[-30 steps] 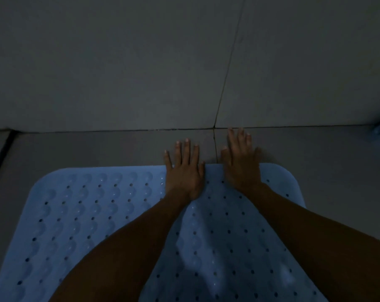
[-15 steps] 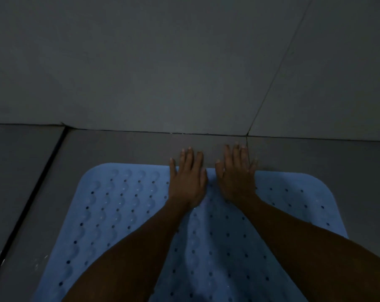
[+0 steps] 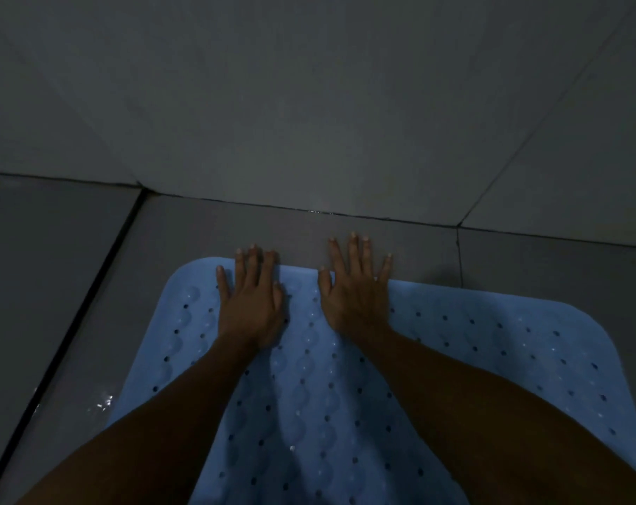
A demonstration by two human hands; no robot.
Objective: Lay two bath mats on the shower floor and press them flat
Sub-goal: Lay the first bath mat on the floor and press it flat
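Perforated blue rubber mat (image 3: 491,344), left hand (image 3: 249,304), right hand (image 3: 356,297) flat, grey tiles (image 3: 54,286)

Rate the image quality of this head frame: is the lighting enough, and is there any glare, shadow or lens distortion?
Head view: very dim and underexposed, with a blue-grey cast; both forearms read nearly black. The left hand and right hand on the light blue perforated rubber bath mat stay sharp. Small wet glints show on the grey tiled floor; a soft shadow lies right of the right hand. Wide-angle lens tilts the tile joints.

I see 1 pale blue perforated rubber bath mat (image 3: 473,344) lying flat on the grey tiled shower floor (image 3: 185,242), its far edge near the wall.
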